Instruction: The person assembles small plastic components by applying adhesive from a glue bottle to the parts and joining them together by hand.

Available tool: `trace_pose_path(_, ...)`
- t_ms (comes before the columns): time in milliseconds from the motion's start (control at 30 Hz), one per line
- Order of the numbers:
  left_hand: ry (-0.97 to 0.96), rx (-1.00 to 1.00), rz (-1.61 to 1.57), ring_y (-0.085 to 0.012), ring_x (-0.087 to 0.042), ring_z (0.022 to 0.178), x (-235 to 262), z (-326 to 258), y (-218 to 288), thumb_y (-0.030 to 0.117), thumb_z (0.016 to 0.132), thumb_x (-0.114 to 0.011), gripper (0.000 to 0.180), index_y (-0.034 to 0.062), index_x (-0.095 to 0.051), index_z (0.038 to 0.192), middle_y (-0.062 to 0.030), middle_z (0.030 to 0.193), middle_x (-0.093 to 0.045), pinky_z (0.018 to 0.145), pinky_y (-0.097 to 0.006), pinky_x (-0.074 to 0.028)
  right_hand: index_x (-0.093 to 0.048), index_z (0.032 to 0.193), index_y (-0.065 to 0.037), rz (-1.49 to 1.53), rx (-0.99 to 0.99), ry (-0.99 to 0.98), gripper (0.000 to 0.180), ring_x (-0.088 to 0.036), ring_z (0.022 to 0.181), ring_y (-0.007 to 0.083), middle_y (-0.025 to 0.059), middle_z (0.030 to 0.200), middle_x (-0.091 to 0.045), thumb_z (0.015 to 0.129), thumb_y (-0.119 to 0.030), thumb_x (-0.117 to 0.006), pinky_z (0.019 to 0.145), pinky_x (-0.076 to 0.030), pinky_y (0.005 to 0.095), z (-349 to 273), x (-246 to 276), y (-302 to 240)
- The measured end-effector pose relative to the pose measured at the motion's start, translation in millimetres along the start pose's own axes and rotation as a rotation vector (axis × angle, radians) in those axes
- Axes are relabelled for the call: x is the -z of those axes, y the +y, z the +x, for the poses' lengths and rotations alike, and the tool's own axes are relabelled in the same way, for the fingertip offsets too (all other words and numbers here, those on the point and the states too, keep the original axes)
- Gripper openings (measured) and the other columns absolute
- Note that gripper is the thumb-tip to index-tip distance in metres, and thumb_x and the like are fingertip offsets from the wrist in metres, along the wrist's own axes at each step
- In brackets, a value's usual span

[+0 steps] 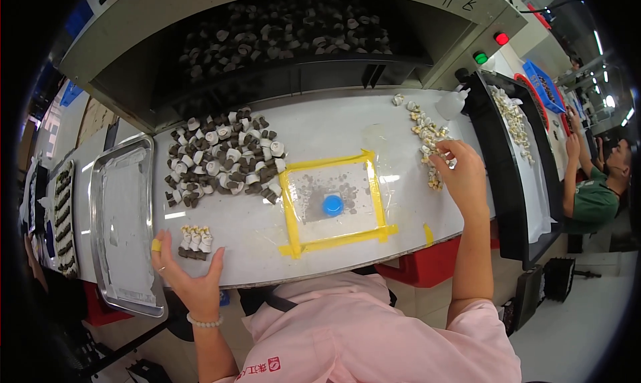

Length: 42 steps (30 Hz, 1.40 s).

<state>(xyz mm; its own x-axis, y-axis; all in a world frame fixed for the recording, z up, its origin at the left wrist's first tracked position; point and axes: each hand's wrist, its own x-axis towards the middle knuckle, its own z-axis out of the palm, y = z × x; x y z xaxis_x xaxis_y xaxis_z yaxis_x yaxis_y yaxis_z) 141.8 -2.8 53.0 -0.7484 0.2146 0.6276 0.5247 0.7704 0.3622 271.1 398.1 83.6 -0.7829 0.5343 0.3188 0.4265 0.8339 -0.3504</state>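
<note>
My left hand (187,283) rests at the table's near left edge, thumb and fingers spread around a short row of small white-and-dark figurines (195,241) with yellowish tops. It appears to hold none of them. On the right, my right hand (464,176) reaches into a strip of small white-and-yellow pieces (427,131). Its thumb and forefinger are pinched together there; whatever lies between the tips is too small to make out. A large heap of white-and-dark-grey pieces (217,156) lies left of centre. Between my hands, a blue round cap (332,205) sits inside a yellow tape square (290,213).
A metal tray (100,216) stands at left, and a long black tray (551,183) with more small pieces at right. Beside the latter is a white squeeze bottle (453,103). A machine opening (294,83) full of pieces spans the back. Another person (604,189) works at far right.
</note>
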Motion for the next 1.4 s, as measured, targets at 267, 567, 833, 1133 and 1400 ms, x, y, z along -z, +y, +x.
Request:
trace_pose_path(267, -0.375, -0.184, -0.3, -0.0342, -0.055, 0.098, -51.7, 26.5, 51.6, 0.008, 0.073, -0.074, 0.043, -0.0015, -0.058, 0.111, -0.0166, 0.108, -0.055, 0.082, -0.04, -0.047, -0.065, 0.087, -0.004, -0.161, 0.128, -0.002, 0.015, -0.059, 0.077, 0.0274, 0.0099, 0.079, -0.065, 0.073, -0.008, -0.069, 0.067, -0.048, 0.0382, 4.2, -28.2, -3.5)
trace_pose_path(567, -0.447, -0.183, -0.291, -0.0321, -0.056, 0.087, -74.8, 29.4, 61.0, 0.003, 0.077, -0.069, 0.025, 0.0, -0.059, 0.1, -0.0156, 0.101, -0.05, 0.073, -0.038, -0.047, -0.068, 0.09, -0.005, 0.125, 0.577, -0.077, 0.02, -0.058, 0.076, 0.0219, 0.0034, 0.083, -0.064, 0.07, -0.006, -0.071, 0.064, -0.046, 0.0334, -27.8, -37.8, -51.1)
trace_pose_path(833, -0.607, 0.232, -0.885, -0.0217, -0.061, 0.094, -54.0, 5.9, 45.3, -0.01, 0.076, -0.066, 0.028, -0.0026, -0.052, 0.1, -0.0153, 0.108, -0.058, 0.082, -0.034, -0.051, -0.068, 0.094, -0.005, 0.232, 0.523, -0.083, 0.022, -0.059, 0.078, 0.0231, 0.006, 0.086, -0.064, 0.072, -0.004, -0.071, 0.065, -0.047, 0.0342, -35.3, -45.5, -50.2)
trace_pose_path(1133, -0.585, 0.478, -1.516, -0.0263, -0.059, 0.107, -47.9, -8.6, 53.4, -0.018, 0.077, -0.061, 0.038, -0.0062, -0.052, 0.113, -0.0174, 0.114, -0.056, 0.094, -0.037, -0.05, -0.068, 0.095, -0.001, 0.367, 0.396, -0.179, 0.022, -0.059, 0.079, 0.0267, 0.0097, 0.088, -0.063, 0.074, -0.004, -0.071, 0.069, -0.05, 0.0355, -32.7, -36.7, -71.8)
trace_pose_path(1400, -0.655, 0.587, -1.66, -0.0159, -0.057, 0.104, -45.9, -14.9, 56.8, -0.016, 0.08, -0.062, 0.039, -0.0072, -0.053, 0.116, -0.0105, 0.111, -0.056, 0.093, -0.029, -0.049, -0.068, 0.09, -0.004, 0.412, 0.551, -0.295, 0.017, -0.058, 0.078, 0.0239, 0.0069, 0.084, -0.061, 0.074, -0.008, -0.071, 0.07, -0.048, 0.0354, -23.6, -46.4, -95.4)
